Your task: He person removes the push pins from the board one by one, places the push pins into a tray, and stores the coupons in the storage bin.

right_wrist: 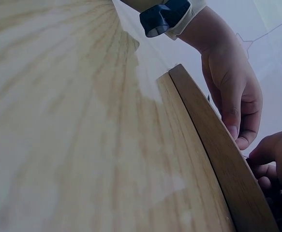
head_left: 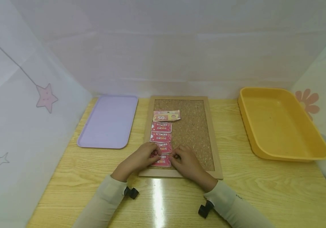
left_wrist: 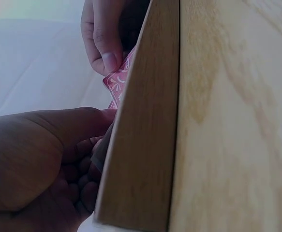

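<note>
On a wood-framed cork board [head_left: 194, 133], several red paper coupons [head_left: 161, 136] marked 50 form a column on the left side. The lowest coupon [head_left: 163, 162] lies between my two hands. My left hand [head_left: 141, 156] pinches its left end, the fingers curled and partly covering the coupon above. At its right end, my right hand [head_left: 188, 161] holds the edge between thumb and finger. In the left wrist view, the right thumb [left_wrist: 110, 62] presses on a corner of the patterned coupon [left_wrist: 116, 82], while the board's frame [left_wrist: 141, 116] hides the rest.
A larger pink and yellow coupon piece [head_left: 167, 116] tops the column. Left of the board lies a flat lilac tray [head_left: 108, 122]; to the right stands a deep yellow tray [head_left: 288, 126]. All rest on a wooden table [head_left: 231, 190] against white sheeting.
</note>
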`<state>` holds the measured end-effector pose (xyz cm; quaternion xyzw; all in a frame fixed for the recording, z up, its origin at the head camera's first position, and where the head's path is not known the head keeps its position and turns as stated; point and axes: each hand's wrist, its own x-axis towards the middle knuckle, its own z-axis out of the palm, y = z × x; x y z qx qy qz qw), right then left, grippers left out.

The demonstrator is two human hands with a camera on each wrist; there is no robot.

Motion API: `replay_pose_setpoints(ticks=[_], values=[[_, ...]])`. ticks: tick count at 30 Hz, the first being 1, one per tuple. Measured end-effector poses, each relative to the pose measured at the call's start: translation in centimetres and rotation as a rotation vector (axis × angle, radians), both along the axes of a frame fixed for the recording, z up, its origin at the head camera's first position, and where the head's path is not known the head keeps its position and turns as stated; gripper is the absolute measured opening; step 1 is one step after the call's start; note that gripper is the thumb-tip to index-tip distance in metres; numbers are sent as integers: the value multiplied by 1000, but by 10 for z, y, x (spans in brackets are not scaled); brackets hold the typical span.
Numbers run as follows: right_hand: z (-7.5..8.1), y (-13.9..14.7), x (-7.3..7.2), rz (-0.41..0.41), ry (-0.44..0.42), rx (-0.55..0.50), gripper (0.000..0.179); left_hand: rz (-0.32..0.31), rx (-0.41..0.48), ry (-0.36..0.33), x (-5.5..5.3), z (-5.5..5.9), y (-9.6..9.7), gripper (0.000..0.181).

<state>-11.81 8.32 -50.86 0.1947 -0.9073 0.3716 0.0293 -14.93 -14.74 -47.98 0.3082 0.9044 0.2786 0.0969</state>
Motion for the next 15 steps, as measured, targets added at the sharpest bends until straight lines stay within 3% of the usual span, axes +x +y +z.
replay_pose_setpoints(ticks=[15], values=[[7,-1,2,-11,-35,-30,11,7,11,-17,0,1,0,8]])
